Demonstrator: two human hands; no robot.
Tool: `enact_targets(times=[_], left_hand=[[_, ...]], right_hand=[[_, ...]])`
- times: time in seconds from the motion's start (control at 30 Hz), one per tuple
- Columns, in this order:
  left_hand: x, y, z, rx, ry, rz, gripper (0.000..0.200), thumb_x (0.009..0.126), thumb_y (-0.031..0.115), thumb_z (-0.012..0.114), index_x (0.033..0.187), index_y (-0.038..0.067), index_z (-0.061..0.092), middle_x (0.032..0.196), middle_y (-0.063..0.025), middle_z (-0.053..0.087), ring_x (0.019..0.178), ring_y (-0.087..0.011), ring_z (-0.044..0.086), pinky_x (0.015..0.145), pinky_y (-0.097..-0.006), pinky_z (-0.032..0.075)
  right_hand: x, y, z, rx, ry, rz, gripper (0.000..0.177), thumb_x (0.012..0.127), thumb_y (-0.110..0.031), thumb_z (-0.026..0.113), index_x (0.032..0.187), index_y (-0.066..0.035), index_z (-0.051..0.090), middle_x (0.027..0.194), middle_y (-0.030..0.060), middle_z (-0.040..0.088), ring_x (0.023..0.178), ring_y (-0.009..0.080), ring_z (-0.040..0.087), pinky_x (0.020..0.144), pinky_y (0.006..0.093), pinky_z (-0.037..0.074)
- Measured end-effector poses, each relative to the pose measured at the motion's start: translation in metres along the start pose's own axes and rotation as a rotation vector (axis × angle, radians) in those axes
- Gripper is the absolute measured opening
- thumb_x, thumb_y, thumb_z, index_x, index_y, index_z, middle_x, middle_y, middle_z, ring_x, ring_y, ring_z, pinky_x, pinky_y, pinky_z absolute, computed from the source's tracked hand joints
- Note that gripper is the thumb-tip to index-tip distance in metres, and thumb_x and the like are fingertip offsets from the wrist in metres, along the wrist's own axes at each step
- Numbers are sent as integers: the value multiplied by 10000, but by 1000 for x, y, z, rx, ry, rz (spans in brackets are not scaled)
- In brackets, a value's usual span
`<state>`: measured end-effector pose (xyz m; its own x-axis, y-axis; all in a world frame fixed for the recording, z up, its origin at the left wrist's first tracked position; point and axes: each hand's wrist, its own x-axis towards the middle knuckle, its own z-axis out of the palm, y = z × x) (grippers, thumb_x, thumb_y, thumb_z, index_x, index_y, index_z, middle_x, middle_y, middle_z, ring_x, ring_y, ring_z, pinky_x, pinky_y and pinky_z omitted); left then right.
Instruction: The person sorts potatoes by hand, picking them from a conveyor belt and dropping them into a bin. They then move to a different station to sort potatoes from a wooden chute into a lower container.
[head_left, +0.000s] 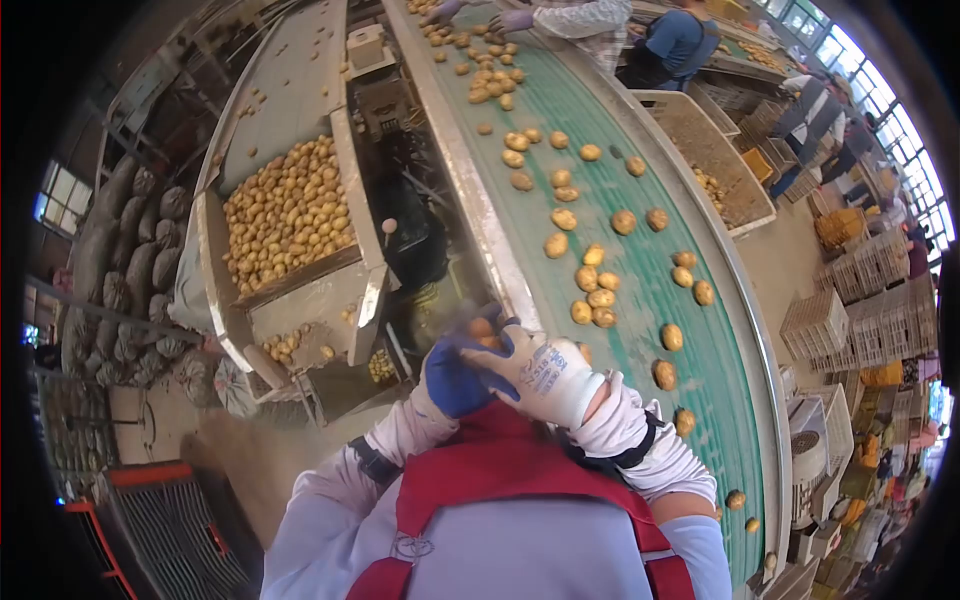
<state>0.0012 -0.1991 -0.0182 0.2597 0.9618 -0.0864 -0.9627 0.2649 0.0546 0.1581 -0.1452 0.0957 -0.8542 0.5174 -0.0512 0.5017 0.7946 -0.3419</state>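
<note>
My left hand (453, 380) and my right hand (545, 375) wear white gloves with blue palms and are pressed together at the near left edge of the green conveyor belt (640, 260). Between their fingertips they cup a couple of potatoes (483, 330), partly hidden by the fingers. Which hand carries the weight I cannot tell. Several loose potatoes (598, 298) lie on the belt just beyond my hands, and more are scattered further up it.
A hopper full of potatoes (285, 215) stands left of the belt. A crate (715, 160) sits right of it. A co-worker's gloved hands (515, 18) work the far end. Stacked plastic crates (830, 325) are at right, filled sacks (130, 240) at left.
</note>
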Motion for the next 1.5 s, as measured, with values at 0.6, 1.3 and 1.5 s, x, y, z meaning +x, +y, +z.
enact_targets(times=[0.6, 1.3, 1.5], left_hand=[[-174, 171, -236, -195, 1223, 776, 334, 942, 428, 578, 1030, 106, 591, 1046, -160, 626, 1017, -359, 616, 929, -642, 475], [277, 129, 65, 2532, -681, -524, 473, 871, 324, 632, 1325, 212, 561, 1331, -112, 556, 1283, -340, 469, 1063, -459, 388], [325, 206, 13, 2765, -273, 59, 434, 790, 151, 649, 1224, 152, 633, 1297, -105, 581, 1195, -313, 552, 1013, -402, 431]], right_hand=[[4, 50, -43, 449, -32, 141, 554, 758, -88, 632, 1304, -37, 548, 1235, 234, 578, 1115, 419, 567, 967, 444, 452], [61, 146, -9, 381, 113, 400, 552, 800, -222, 674, 1328, -126, 543, 1291, 174, 551, 1206, 376, 500, 1041, 484, 357], [80, 180, -23, 477, 159, 492, 545, 800, -190, 672, 1321, -96, 540, 1245, 177, 582, 1171, 382, 527, 1023, 464, 391]])
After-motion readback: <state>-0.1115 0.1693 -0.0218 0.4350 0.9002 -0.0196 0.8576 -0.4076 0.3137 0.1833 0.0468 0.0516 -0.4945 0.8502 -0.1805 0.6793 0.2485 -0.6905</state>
